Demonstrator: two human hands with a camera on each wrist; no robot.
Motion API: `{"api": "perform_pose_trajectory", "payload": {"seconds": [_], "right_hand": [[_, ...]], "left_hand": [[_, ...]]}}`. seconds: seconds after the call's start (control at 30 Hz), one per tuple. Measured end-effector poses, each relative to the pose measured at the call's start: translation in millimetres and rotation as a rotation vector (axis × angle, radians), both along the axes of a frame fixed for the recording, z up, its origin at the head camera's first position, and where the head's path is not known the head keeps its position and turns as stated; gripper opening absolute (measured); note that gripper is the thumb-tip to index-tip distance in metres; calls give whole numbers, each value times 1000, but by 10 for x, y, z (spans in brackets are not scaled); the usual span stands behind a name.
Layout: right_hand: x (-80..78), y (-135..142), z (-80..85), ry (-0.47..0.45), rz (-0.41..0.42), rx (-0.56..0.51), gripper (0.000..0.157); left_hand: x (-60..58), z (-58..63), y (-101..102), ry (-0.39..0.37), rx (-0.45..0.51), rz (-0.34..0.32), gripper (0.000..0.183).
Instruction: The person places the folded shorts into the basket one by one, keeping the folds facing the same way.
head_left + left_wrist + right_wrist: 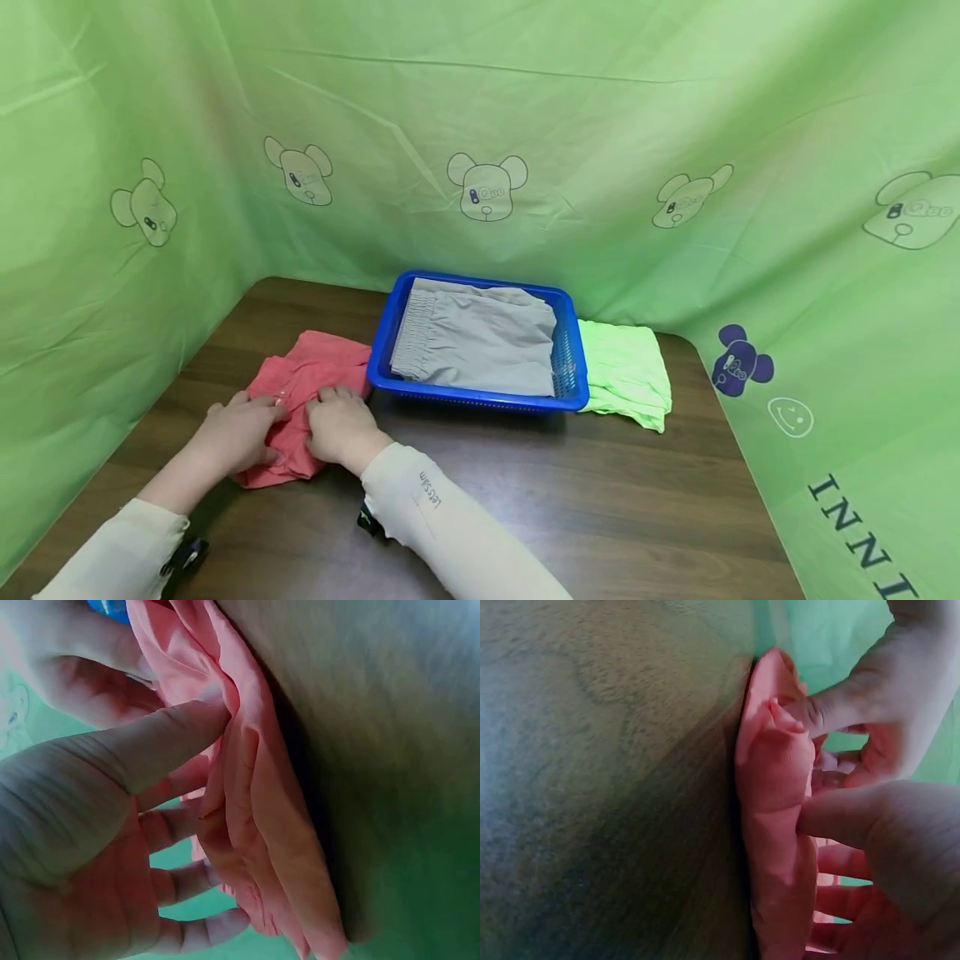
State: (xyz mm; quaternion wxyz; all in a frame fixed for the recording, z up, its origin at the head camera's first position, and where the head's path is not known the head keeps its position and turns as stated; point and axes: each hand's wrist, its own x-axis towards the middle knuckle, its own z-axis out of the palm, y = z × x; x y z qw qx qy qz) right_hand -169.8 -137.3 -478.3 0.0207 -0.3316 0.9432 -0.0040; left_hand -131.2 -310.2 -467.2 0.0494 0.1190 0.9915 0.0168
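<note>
A coral-red cloth garment lies rumpled on the left part of the table, its right end against the basket. On its left side my left hand holds the fabric, thumb toward me and fingers spread over the top. My right hand grips the middle of it, close beside the left. In the left wrist view, the left thumb presses into a fold of the garment. From the right wrist, the right thumb meets the garment's thick near edge, with the fingers behind.
A blue plastic basket stands at the table's back middle, holding folded grey clothing with an elastic waistband. Right of it lies a folded neon-green cloth. Green printed curtain hangs around the brown wooden table.
</note>
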Motion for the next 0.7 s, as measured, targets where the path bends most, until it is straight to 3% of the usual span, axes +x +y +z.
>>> {"api": "perform_pose_trajectory", "payload": {"seconds": [0.2, 0.37, 0.47, 0.7], "right_hand": [[43, 38, 0, -60, 57, 53, 43], [144, 81, 27, -66, 91, 113, 51], [220, 127, 43, -62, 91, 143, 56], [279, 343, 74, -58, 60, 153, 58]], "left_hand": [[126, -47, 20, 60, 25, -7, 59], [185, -51, 37, 10, 74, -31, 63], [217, -62, 84, -15, 78, -66, 64], [246, -92, 278, 31, 75, -144, 71]]}}
